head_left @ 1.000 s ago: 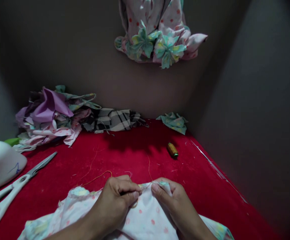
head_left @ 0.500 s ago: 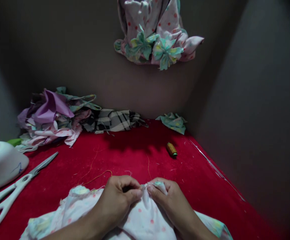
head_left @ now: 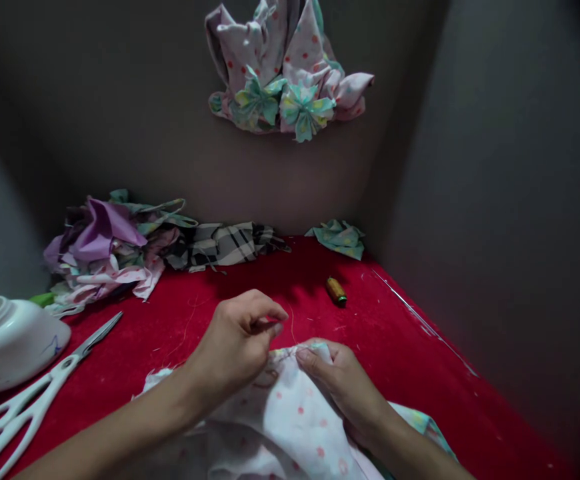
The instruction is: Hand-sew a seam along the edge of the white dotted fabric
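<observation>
White cloth with red dots (head_left: 300, 413) hangs down from my right hand (head_left: 343, 377), whose thumb and fingers pinch its gathered upper edge. My left hand (head_left: 243, 333) is raised just above and to the left of that edge, its thumb and fingertips pressed together. Whatever the left fingertips hold is too small to make out. Orange thread (head_left: 266, 381) lies in a loop against the cloth beneath the left hand. Part of the cloth's green and yellow border (head_left: 423, 423) shows beyond my right wrist.
White scissors (head_left: 53, 383) and a white bowl-like container (head_left: 20, 347) stand at the left. Fabric scraps (head_left: 105, 233) line the back of the red surface (head_left: 395, 373). A thread spool (head_left: 337, 291) lies beyond my hands. Dotted cloth with flowers (head_left: 290, 73) hangs above.
My left hand has lifted off the cloth's edge and moved up. My right hand still pinches the cloth, slightly higher in view. The camera view has shifted a little.
</observation>
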Action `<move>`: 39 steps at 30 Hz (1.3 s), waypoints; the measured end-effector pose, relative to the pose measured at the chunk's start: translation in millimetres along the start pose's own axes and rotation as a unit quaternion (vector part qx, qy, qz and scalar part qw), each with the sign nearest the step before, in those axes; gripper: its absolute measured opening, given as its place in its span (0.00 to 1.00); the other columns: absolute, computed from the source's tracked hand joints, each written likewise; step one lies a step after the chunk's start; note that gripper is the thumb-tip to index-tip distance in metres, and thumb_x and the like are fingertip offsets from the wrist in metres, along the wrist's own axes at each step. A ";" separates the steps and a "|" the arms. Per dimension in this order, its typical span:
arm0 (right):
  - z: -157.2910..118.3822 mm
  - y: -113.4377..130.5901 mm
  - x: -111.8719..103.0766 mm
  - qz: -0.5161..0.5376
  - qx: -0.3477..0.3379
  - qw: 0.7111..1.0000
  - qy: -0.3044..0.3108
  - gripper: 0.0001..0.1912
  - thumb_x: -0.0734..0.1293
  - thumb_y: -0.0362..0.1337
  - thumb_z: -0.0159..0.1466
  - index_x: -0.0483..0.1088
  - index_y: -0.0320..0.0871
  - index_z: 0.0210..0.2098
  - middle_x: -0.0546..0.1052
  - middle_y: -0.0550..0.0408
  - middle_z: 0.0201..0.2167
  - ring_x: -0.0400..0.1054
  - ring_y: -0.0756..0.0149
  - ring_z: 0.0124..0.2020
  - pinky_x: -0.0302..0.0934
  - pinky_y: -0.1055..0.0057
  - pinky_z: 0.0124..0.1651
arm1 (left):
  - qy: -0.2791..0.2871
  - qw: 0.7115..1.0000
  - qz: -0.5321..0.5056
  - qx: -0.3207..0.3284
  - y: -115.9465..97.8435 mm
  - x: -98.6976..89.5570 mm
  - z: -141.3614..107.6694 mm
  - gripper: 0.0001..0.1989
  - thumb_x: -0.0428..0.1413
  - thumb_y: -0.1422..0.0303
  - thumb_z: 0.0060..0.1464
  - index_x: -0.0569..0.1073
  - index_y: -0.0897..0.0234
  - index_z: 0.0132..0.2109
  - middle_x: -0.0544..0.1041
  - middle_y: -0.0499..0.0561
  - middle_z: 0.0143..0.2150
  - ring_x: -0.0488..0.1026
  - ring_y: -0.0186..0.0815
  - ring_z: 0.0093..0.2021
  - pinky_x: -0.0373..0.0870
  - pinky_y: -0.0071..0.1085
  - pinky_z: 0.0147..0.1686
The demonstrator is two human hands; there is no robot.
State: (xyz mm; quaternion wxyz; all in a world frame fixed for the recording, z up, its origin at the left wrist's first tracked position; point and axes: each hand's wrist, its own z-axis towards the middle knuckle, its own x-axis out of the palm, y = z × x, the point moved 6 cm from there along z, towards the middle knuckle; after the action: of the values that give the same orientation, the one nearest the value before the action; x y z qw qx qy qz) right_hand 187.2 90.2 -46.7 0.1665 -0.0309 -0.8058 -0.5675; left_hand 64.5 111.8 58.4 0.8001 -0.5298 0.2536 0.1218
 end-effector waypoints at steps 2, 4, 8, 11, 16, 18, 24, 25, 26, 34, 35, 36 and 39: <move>-0.5 1.4 1.8 0.008 -0.004 1.000 0.005 0.14 0.67 0.43 0.48 0.63 0.38 0.23 0.64 0.61 0.17 0.58 0.71 0.21 0.51 0.74 0.25 | 0.037 0.999 0.000 0.001 1.4 11.5 -5.4 0.07 0.49 0.77 0.45 0.72 0.67 0.30 0.70 0.50 0.29 0.65 0.29 0.27 0.61 0.23 0.25; -1.2 2.8 3.2 0.009 -0.007 1.000 0.005 0.15 0.68 0.44 0.47 0.63 0.38 0.23 0.63 0.60 0.17 0.57 0.73 0.21 0.50 0.75 0.25 | 0.068 0.998 0.012 0.003 4.1 23.4 -12.1 0.08 0.49 0.78 0.45 0.73 0.68 0.30 0.69 0.51 0.28 0.66 0.29 0.27 0.60 0.23 0.26; -2.8 5.5 3.8 -0.015 -0.012 1.000 -0.003 0.17 0.68 0.46 0.46 0.61 0.38 0.21 0.60 0.62 0.17 0.52 0.75 0.20 0.46 0.77 0.22 | 0.084 0.996 0.031 0.015 9.2 38.4 -19.6 0.08 0.48 0.79 0.45 0.71 0.68 0.28 0.68 0.51 0.26 0.65 0.30 0.27 0.59 0.24 0.27; -2.9 5.8 4.2 -0.023 -0.015 1.000 -0.002 0.18 0.68 0.47 0.46 0.61 0.38 0.20 0.57 0.64 0.16 0.49 0.76 0.19 0.44 0.77 0.21 | 0.067 0.997 0.033 0.036 8.6 39.7 -19.9 0.07 0.48 0.79 0.45 0.69 0.68 0.26 0.66 0.50 0.26 0.64 0.29 0.27 0.59 0.24 0.26; 0.8 1.8 2.0 0.024 -0.016 1.000 0.000 0.18 0.69 0.48 0.45 0.62 0.39 0.21 0.60 0.63 0.15 0.53 0.75 0.19 0.48 0.76 0.23 | 0.005 0.998 -0.049 0.026 2.5 22.1 -12.0 0.06 0.47 0.76 0.48 0.65 0.67 0.26 0.66 0.49 0.27 0.64 0.29 0.28 0.61 0.25 0.29; 1.7 0.6 -0.1 0.046 -0.011 0.999 -0.012 0.18 0.69 0.47 0.44 0.64 0.39 0.22 0.63 0.63 0.15 0.55 0.74 0.19 0.50 0.75 0.24 | -0.008 0.989 -0.132 -0.060 9.9 15.4 -6.8 0.06 0.46 0.71 0.51 0.64 0.67 0.28 0.66 0.47 0.22 0.63 0.26 0.21 0.60 0.23 0.22; -0.8 6.3 3.6 0.028 -0.011 1.000 -0.004 0.17 0.71 0.44 0.44 0.70 0.35 0.24 0.68 0.58 0.16 0.59 0.72 0.20 0.51 0.75 0.25 | 0.057 0.889 -0.386 -0.241 26.4 32.4 -7.4 0.08 0.46 0.65 0.53 0.56 0.64 0.29 0.69 0.45 0.22 0.55 0.21 0.08 0.45 0.17 0.06; -1.1 7.2 4.7 0.023 -0.013 1.000 0.001 0.17 0.71 0.44 0.44 0.70 0.35 0.24 0.68 0.58 0.16 0.59 0.72 0.20 0.51 0.75 0.25 | 0.067 0.875 -0.412 -0.247 26.6 36.0 -8.5 0.09 0.46 0.64 0.53 0.56 0.64 0.29 0.70 0.45 0.22 0.56 0.22 0.09 0.47 0.16 0.06; -1.2 7.6 5.4 0.016 -0.013 1.000 0.005 0.16 0.70 0.44 0.45 0.71 0.35 0.24 0.68 0.58 0.16 0.59 0.72 0.20 0.52 0.75 0.26 | 0.072 0.864 -0.430 -0.253 27.0 37.7 -9.1 0.09 0.45 0.64 0.53 0.55 0.64 0.29 0.69 0.45 0.22 0.57 0.22 0.09 0.48 0.16 0.06; 2.1 1.3 -3.0 -0.028 -0.010 0.999 -0.041 0.17 0.69 0.45 0.46 0.71 0.35 0.26 0.71 0.54 0.19 0.63 0.68 0.23 0.55 0.73 0.26 | -0.223 0.876 -0.378 -0.200 47.2 -64.0 19.0 0.07 0.43 0.76 0.51 0.56 0.65 0.26 0.57 0.41 0.16 0.59 0.21 0.14 0.55 0.16 0.15; 2.2 0.7 -3.7 -0.032 -0.010 0.998 -0.044 0.16 0.69 0.44 0.46 0.71 0.35 0.25 0.71 0.54 0.19 0.63 0.68 0.23 0.55 0.74 0.26 | -0.267 0.877 -0.358 -0.179 50.7 -83.8 22.4 0.06 0.42 0.78 0.50 0.58 0.66 0.27 0.58 0.41 0.17 0.61 0.21 0.16 0.59 0.18 0.19; 2.3 0.0 -4.2 -0.033 -0.008 0.998 -0.046 0.16 0.69 0.44 0.46 0.70 0.35 0.25 0.71 0.54 0.19 0.63 0.68 0.22 0.55 0.74 0.26 | -0.310 0.874 -0.341 -0.158 55.0 -102.6 24.6 0.06 0.42 0.79 0.48 0.59 0.66 0.28 0.58 0.41 0.17 0.63 0.22 0.17 0.61 0.21 0.23; 2.6 -2.1 -5.4 -0.026 -0.002 0.998 -0.051 0.16 0.69 0.44 0.45 0.70 0.36 0.24 0.70 0.56 0.18 0.61 0.70 0.21 0.54 0.74 0.24 | -0.419 0.872 -0.222 -0.121 70.7 -148.4 24.9 0.10 0.45 0.79 0.43 0.61 0.60 0.33 0.62 0.41 0.20 0.66 0.27 0.22 0.63 0.26 0.26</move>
State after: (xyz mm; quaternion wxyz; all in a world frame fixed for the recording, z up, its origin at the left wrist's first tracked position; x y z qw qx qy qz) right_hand 191.2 92.6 -51.1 0.1106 -0.0395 -0.8127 -0.5708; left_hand -86.3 174.3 89.9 0.7668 -0.5641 -0.2467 0.1812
